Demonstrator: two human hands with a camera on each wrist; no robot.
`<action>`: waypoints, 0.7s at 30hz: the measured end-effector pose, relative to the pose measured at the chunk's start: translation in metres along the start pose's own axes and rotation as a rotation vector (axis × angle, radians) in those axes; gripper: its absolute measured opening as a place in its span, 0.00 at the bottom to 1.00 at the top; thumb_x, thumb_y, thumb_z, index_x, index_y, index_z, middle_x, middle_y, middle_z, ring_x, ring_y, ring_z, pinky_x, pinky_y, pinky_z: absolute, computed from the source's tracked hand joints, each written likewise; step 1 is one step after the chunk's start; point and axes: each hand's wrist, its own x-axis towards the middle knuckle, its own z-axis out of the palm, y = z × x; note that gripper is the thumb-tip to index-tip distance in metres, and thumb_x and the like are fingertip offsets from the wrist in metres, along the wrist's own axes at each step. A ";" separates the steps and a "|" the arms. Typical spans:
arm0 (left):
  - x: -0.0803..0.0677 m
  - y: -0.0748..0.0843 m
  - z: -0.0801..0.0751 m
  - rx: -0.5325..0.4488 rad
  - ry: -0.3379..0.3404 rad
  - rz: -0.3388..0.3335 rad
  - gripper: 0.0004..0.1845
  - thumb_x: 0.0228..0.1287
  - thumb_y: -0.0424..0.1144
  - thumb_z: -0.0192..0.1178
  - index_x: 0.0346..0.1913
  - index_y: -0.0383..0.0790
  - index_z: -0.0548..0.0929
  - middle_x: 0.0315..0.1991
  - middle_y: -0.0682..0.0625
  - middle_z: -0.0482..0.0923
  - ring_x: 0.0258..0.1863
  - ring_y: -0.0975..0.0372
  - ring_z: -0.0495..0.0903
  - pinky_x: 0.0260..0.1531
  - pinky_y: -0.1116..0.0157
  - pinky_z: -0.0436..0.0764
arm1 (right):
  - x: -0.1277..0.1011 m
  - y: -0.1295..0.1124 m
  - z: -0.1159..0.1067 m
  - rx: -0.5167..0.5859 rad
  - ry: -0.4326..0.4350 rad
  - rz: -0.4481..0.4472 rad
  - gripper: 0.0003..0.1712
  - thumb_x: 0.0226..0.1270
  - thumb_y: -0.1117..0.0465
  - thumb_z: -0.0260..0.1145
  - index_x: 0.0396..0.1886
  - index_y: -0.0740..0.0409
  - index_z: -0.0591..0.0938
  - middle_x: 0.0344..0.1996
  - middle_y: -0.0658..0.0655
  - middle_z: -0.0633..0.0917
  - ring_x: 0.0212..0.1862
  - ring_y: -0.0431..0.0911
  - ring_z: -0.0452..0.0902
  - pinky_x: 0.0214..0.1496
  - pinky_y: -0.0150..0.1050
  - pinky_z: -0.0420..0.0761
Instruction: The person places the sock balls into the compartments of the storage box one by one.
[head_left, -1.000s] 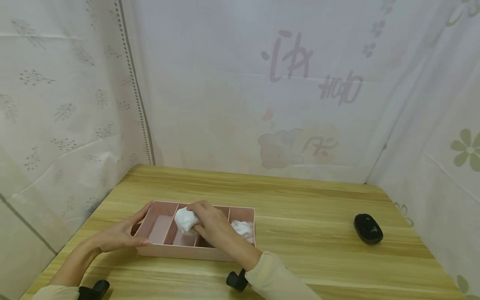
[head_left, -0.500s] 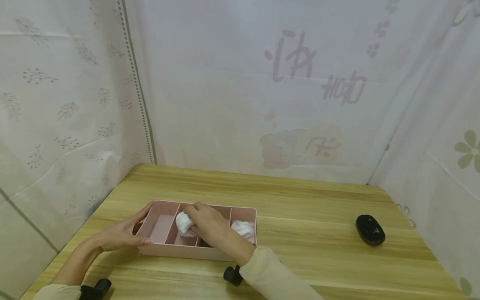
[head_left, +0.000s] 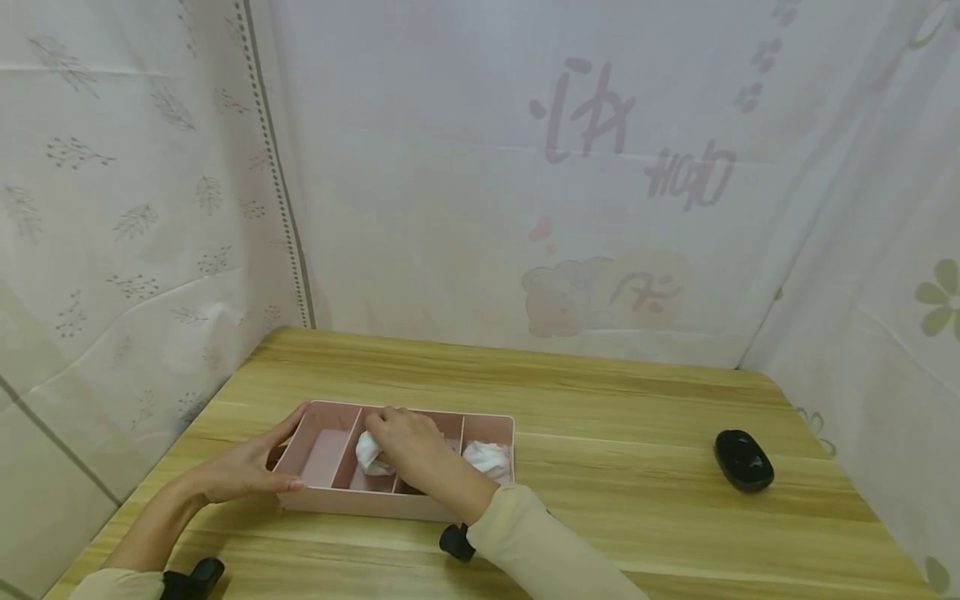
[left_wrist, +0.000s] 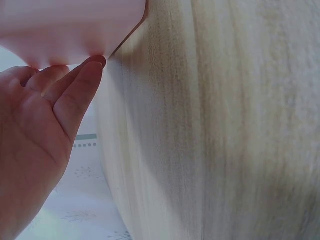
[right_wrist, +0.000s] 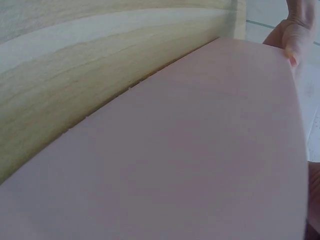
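Centrally, right hand [head_left: 408, 442] fingers gripping white cloth [head_left: 367, 451] inside tray [head_left: 375, 502]; left hand [head_left: 243, 468] fingers straight against its left edge.

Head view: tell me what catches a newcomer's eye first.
The pink divided tray near the front left of the wooden table stands out first. The right hand presses a white wad into a middle compartment, while the left hand rests on the tray's left end. Another white wad lies in the rightmost compartment, and a black object sits far right.

The right hand [head_left: 408, 446] has sunk lower into the tray [head_left: 390, 502], pressing the white cloth [head_left: 367, 452] down into the second compartment from the tabletop's left edge; less cloth shows now.
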 end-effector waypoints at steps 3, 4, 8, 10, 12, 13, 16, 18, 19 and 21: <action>0.000 0.000 0.000 0.016 0.011 -0.005 0.54 0.61 0.29 0.59 0.71 0.36 0.24 0.68 0.20 0.29 0.53 0.77 0.67 0.45 0.71 0.75 | 0.002 0.000 0.002 -0.029 -0.004 0.004 0.15 0.56 0.52 0.71 0.40 0.50 0.78 0.41 0.48 0.84 0.41 0.40 0.81 0.37 0.29 0.78; 0.000 0.000 0.000 0.019 0.013 -0.005 0.54 0.61 0.29 0.59 0.71 0.35 0.24 0.68 0.20 0.29 0.53 0.77 0.67 0.45 0.71 0.75 | 0.002 0.000 0.003 -0.038 -0.006 0.003 0.15 0.56 0.52 0.71 0.40 0.50 0.78 0.41 0.48 0.84 0.41 0.40 0.81 0.38 0.29 0.78; 0.000 -0.001 -0.001 0.019 0.015 -0.008 0.54 0.61 0.29 0.59 0.71 0.34 0.24 0.68 0.20 0.30 0.53 0.77 0.67 0.45 0.70 0.75 | 0.004 -0.001 0.003 -0.057 -0.035 0.005 0.13 0.57 0.51 0.70 0.39 0.50 0.80 0.39 0.47 0.84 0.40 0.38 0.80 0.41 0.29 0.77; 0.000 -0.001 -0.001 0.018 0.013 -0.008 0.54 0.61 0.29 0.59 0.71 0.33 0.24 0.68 0.20 0.30 0.53 0.77 0.67 0.45 0.70 0.75 | 0.004 -0.002 0.004 -0.070 -0.053 0.009 0.13 0.58 0.50 0.70 0.39 0.50 0.80 0.38 0.47 0.84 0.41 0.38 0.80 0.43 0.29 0.77; 0.000 -0.001 -0.001 0.016 0.011 -0.007 0.54 0.61 0.29 0.59 0.71 0.33 0.24 0.68 0.20 0.30 0.53 0.77 0.67 0.45 0.71 0.75 | 0.005 -0.002 0.005 -0.093 -0.068 0.011 0.13 0.58 0.50 0.69 0.39 0.49 0.80 0.38 0.46 0.84 0.41 0.37 0.80 0.44 0.29 0.76; 0.000 -0.001 -0.001 0.016 0.012 -0.007 0.54 0.61 0.29 0.59 0.71 0.32 0.24 0.68 0.20 0.30 0.53 0.78 0.67 0.45 0.71 0.75 | 0.005 -0.003 0.005 -0.103 -0.073 0.011 0.12 0.58 0.50 0.69 0.38 0.49 0.80 0.38 0.46 0.84 0.41 0.37 0.80 0.45 0.29 0.76; 0.000 0.000 0.000 0.013 0.009 -0.006 0.54 0.61 0.29 0.59 0.70 0.32 0.24 0.68 0.20 0.29 0.53 0.78 0.67 0.45 0.71 0.74 | 0.005 -0.004 0.007 -0.129 -0.086 0.016 0.12 0.58 0.50 0.69 0.38 0.49 0.81 0.38 0.46 0.84 0.41 0.37 0.80 0.46 0.29 0.75; 0.000 0.000 0.000 0.013 0.008 -0.004 0.54 0.61 0.28 0.59 0.70 0.32 0.24 0.68 0.20 0.29 0.53 0.78 0.67 0.45 0.71 0.75 | 0.006 -0.005 0.008 -0.133 -0.090 0.020 0.11 0.58 0.51 0.69 0.38 0.49 0.81 0.37 0.45 0.85 0.41 0.37 0.80 0.47 0.29 0.74; 0.000 0.000 0.000 0.012 0.010 -0.005 0.54 0.61 0.28 0.59 0.71 0.33 0.24 0.68 0.20 0.29 0.53 0.78 0.67 0.45 0.71 0.74 | 0.006 -0.005 0.008 -0.133 -0.094 0.022 0.11 0.58 0.51 0.70 0.38 0.48 0.82 0.37 0.45 0.85 0.41 0.37 0.80 0.47 0.29 0.74; 0.000 0.000 0.000 0.008 0.009 -0.008 0.54 0.61 0.29 0.59 0.71 0.34 0.24 0.68 0.20 0.29 0.53 0.78 0.67 0.45 0.71 0.74 | 0.006 -0.006 0.008 -0.131 -0.098 0.026 0.12 0.57 0.52 0.70 0.39 0.48 0.82 0.37 0.45 0.85 0.41 0.36 0.80 0.48 0.29 0.74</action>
